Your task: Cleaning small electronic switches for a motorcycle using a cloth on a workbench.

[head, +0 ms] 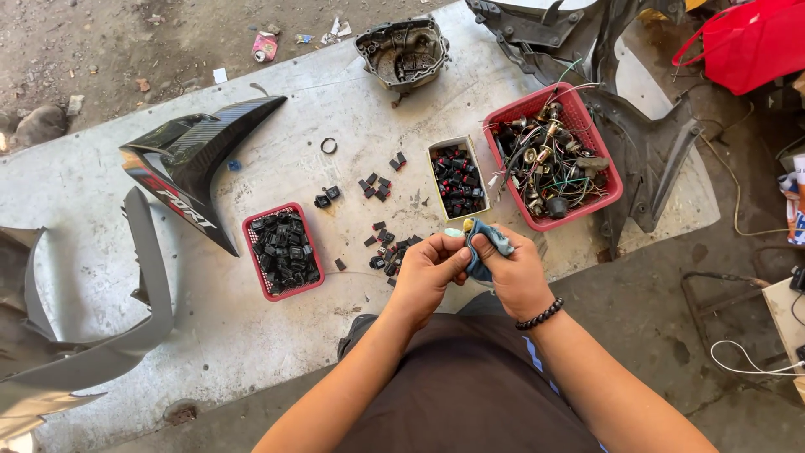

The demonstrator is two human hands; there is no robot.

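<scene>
Being soft and light, the blue cloth [485, 248] is pinched by both hands' fingers [457, 260], bunched at its middle.

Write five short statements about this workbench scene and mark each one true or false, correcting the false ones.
1. Both hands, left hand and right hand, meet on a crumpled blue cloth. True.
2. The black beaded bracelet sits on the left wrist. False: it is on the right wrist.
3. The large red plastic basket holds wired bulb sockets and cables. True.
4. The small red plastic basket holds only wires. False: it is filled with small black parts.
5. The open cream-coloured cardboard box of black and red parts lies between the two baskets. True.
</scene>
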